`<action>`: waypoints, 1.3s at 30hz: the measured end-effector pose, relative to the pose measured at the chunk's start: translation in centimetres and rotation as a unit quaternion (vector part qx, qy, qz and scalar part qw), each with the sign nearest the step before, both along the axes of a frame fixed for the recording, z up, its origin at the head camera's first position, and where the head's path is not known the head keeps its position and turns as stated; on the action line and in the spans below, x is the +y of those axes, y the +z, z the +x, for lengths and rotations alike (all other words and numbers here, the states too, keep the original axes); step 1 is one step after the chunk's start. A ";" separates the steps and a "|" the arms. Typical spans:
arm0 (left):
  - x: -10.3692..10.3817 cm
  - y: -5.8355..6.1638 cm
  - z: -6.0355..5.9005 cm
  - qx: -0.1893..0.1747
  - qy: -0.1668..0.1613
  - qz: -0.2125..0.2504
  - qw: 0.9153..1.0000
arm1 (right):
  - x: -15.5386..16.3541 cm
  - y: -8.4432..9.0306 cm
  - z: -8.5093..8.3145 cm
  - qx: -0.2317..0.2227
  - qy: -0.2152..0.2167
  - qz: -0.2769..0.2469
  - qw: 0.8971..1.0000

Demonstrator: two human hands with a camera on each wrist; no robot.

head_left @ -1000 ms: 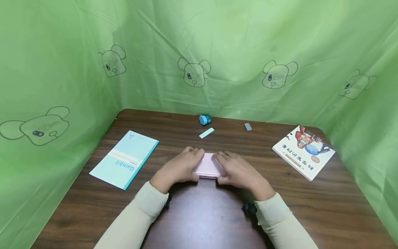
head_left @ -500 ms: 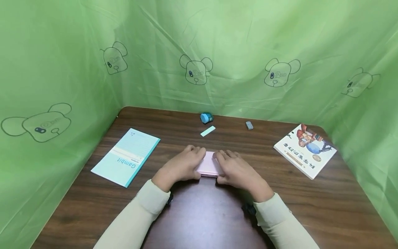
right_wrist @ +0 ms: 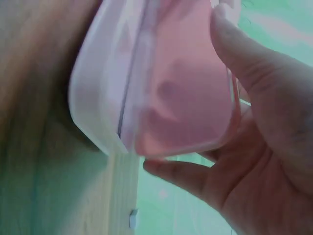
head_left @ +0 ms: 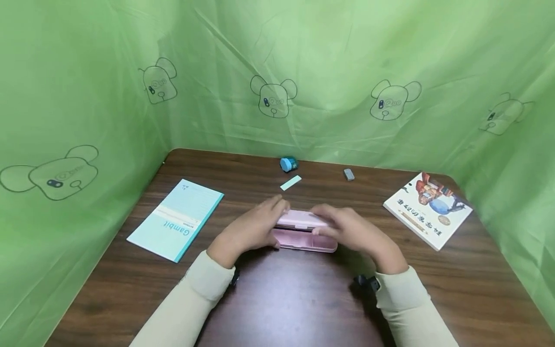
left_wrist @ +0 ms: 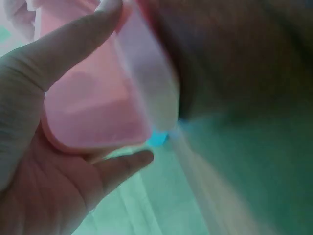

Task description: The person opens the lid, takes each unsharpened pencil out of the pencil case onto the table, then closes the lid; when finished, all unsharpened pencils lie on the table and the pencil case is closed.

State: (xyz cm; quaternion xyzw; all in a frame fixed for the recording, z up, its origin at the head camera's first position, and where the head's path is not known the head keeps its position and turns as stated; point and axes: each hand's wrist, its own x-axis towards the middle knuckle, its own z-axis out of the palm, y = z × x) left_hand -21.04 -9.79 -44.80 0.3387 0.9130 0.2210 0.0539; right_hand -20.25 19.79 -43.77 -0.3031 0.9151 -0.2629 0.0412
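Observation:
A pink pencil case [head_left: 323, 244] sits on the table in front of me, its lid [head_left: 299, 218] raised partway and its pink inside showing. My left hand [head_left: 249, 226] holds the left end, the thumb low at the front and the fingers up over the lid. On the right, my right hand [head_left: 357, 231] pinches the lid, with the thumb at its front edge and the fingers over its top. Both wrist views show the case close up, with the left thumb [left_wrist: 63, 46] and right thumb [right_wrist: 244, 54] lying across its pink surface.
A light-blue notebook [head_left: 173, 219] lies to the left, and a white illustrated book [head_left: 427, 212] to the right. Toward the back are a small blue-capped container [head_left: 288, 164], a pale green strip [head_left: 290, 182] and a small grey block [head_left: 349, 174]. Green curtain [head_left: 321, 58] surrounds the table.
The pencil case has gone from closed to partly open, its lid tipping up and away from me. My right hand has moved right along the case; my left has barely moved.

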 end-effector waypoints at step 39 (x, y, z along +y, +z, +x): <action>-3.9 0.5 -1.6 0.012 0.130 0.006 0.991 | 2.9 -2.0 -2.1 -0.200 -0.061 -0.194 0.958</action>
